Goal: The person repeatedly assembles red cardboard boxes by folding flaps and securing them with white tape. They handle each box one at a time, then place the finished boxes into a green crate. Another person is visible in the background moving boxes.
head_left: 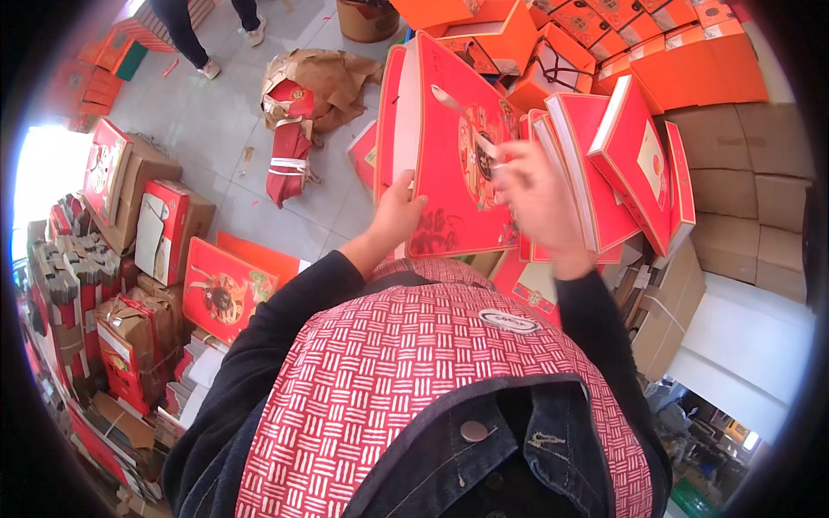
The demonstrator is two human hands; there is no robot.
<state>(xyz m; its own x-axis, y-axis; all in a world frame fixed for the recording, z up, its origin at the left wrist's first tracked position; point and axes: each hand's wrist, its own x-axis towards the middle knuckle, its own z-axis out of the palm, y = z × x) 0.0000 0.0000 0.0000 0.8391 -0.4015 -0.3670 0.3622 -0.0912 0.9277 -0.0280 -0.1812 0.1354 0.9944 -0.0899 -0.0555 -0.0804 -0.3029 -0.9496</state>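
Observation:
I hold a large flat red gift box (449,147) with a gold round pattern upright in front of me. My left hand (399,211) grips its lower left edge. My right hand (534,192) is blurred by motion over the box's right side, fingers curled near a thin pale strip (458,110) that lies across the box face. Whether the fingers pinch that strip is unclear. More red boxes (622,164) lean in a row just right of the held one.
Orange boxes (691,60) are stacked at the back right above brown cartons (743,164). Red boxes and flat card stacks (129,259) crowd the left. Crumpled brown paper (324,82) lies on the grey floor, where a person's legs (194,34) stand.

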